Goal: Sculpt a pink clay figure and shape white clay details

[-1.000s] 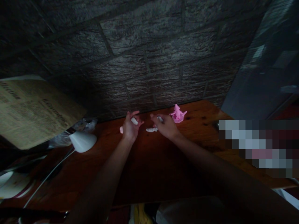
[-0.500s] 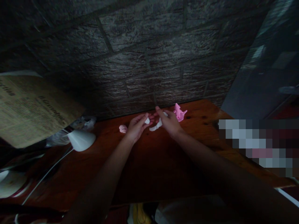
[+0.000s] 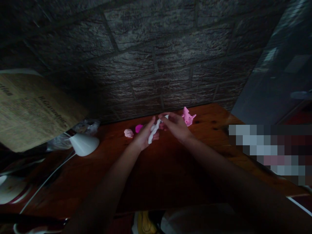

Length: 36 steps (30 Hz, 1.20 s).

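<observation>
white strip (image 3: 153,131) held up over wooden table (image 3: 214,118), apparently being shaped; upper end pinched by right hand (image 3: 179,125), lower part laid across left hand (image 3: 143,136), grip there unclear. magenta piece (image 3: 138,128) seen beside left hand. light, steady support seemingly called for.

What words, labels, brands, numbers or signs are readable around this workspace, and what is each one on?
"ction": on the tan printed sheet, at the left edge of the picture, its start cut off.
"H.Grav": on the same sheet; the following letters are too blurred to be sure of.
Small print on that sheet: too small and blurred to read.
I can make out no other text.
</observation>
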Tool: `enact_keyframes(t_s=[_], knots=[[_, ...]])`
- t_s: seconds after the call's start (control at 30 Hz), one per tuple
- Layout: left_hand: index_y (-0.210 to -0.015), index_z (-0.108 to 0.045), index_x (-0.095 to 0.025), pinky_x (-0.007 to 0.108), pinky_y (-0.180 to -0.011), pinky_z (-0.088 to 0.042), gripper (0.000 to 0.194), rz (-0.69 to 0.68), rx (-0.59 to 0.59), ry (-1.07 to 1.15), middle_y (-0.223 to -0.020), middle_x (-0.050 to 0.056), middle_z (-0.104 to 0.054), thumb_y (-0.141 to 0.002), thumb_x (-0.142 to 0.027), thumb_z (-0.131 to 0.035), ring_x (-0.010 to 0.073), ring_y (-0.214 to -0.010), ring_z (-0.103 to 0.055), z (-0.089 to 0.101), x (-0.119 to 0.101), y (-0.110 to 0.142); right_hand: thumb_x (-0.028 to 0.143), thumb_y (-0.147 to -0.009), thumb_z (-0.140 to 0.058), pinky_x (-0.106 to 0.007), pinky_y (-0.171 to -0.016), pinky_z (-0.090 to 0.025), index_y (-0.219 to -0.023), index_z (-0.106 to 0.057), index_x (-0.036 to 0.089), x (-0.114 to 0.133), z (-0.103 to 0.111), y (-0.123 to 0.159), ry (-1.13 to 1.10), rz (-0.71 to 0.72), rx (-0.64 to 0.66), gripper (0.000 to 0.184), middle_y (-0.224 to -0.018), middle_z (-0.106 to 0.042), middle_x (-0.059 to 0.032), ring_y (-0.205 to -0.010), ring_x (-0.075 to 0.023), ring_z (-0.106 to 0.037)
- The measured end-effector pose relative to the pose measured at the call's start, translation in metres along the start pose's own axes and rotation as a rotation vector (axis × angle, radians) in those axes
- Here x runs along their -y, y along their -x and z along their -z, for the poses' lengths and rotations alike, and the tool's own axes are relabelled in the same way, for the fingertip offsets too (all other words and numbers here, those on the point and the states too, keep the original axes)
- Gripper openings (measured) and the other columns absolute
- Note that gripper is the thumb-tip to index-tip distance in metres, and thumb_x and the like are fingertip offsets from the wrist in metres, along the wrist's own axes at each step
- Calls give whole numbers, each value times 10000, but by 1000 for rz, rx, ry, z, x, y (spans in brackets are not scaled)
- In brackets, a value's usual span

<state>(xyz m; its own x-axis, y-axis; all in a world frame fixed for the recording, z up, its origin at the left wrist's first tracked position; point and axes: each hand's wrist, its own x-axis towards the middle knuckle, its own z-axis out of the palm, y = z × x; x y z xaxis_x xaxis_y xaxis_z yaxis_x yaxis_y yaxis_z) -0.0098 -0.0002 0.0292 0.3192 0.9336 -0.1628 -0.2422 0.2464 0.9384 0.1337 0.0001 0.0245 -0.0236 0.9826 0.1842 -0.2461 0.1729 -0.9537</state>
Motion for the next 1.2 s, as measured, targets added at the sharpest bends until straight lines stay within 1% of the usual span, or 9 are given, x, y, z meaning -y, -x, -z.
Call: enact_keyframes(t_s=[0.2, 0.33, 0.43, 0.57, 0.7, 0.83, 0.97, 1.07, 1.2], knots=[[-771, -602, -170, 160, -395, -334, 401, -23, -76, 65, -587, -60, -552, -782, -525, -787, 25, -385, -409, -6, 0, 1, 485, -844, -727, -361, -808, -555, -904, -786, 246, -8, 4, 0, 240, 199, 98, 254, -831, -765, -31, -825, -206, -720], [-686, -577, -170, 171, -439, -411, 487, 112, -75, 113, -539, -57, -528, -752, -606, -782, 41, -412, -456, -2, 2, -2, 387, -875, -703, -382, -796, -541, -978, -805, 279, -7, 1, 8, 491, 314, 157, 180, -901, -774, -29, -833, -217, -711], [-677, -591, -168, 175, -474, -447, 451, 106, -87, 133, -575, -39, -580, -755, -558, -802, 54, -460, -520, 2, 0, -2, 275, -880, -690, -433, -874, -530, -973, -803, 279, -4, 0, 11, 652, 452, 238, 146, -945, -773, -40, -915, -240, -698], [-725, -610, -167, 160, -437, -401, 348, -5, -113, 176, -609, -49, -591, -755, -429, -837, 40, -449, -513, 3, -4, -1, 174, -850, -676, -489, -1055, -473, -1237, -702, 320, -4, -2, 12, 554, 527, 254, 415, -1224, -730, -38, -1174, -259, -647], [-821, -633, -172, 156, -454, -397, 203, -119, -175, 222, -659, -56, -592, -752, -270, -796, 43, -487, -518, 2, -8, -2, 308, -780, -778, -470, -1072, -480, -1439, -504, 290, -8, -8, 11, 221, 355, 191, 713, -1477, -555, -105, -1304, -276, -573], [-959, -649, -203, 191, -545, -464, 218, -335, -230, 86, -710, -50, -606, -743, -168, -641, 89, -596, -580, 3, -2, -3, 587, -863, -667, -465, -1003, -518, -1302, -567, 277, -10, -14, 10, -130, -78, 103, 547, -1354, -622, -113, -1234, -274, -606], [-1080, -635, -220, 311, -777, -555, 274, -659, -105, -476, -971, 31, -705, -827, -175, -539, 173, -874, -676, 0, 12, 2, 743, -910, -465, -445, -874, -549, -1006, -661, 238, -9, -13, 9, -424, -456, 243, 549, -990, -715, -87, -1022, -270, -671], [-1354, -513, -195, 467, -1068, -480, 453, -882, 36, -956, -1316, 136, -645, -902, -209, -540, 264, -1217, -613, -5, 21, 6, 732, -885, -518, -417, -841, -539, -918, -676, 214, -7, -8, 7, -532, -486, 312, 543, -874, -708, -79, -972, -273, -672], [-1540, -295, -151, 575, -1196, -335, 574, -896, -38, -1311, -1575, 228, -410, -1016, -337, -434, 339, -1504, -338, -3, 26, 3, 659, -867, -625, -417, -835, -532, -956, -693, 206, -4, -2, 8, -496, -518, 327, 467, -932, -726, -92, -999, -278, -666]])
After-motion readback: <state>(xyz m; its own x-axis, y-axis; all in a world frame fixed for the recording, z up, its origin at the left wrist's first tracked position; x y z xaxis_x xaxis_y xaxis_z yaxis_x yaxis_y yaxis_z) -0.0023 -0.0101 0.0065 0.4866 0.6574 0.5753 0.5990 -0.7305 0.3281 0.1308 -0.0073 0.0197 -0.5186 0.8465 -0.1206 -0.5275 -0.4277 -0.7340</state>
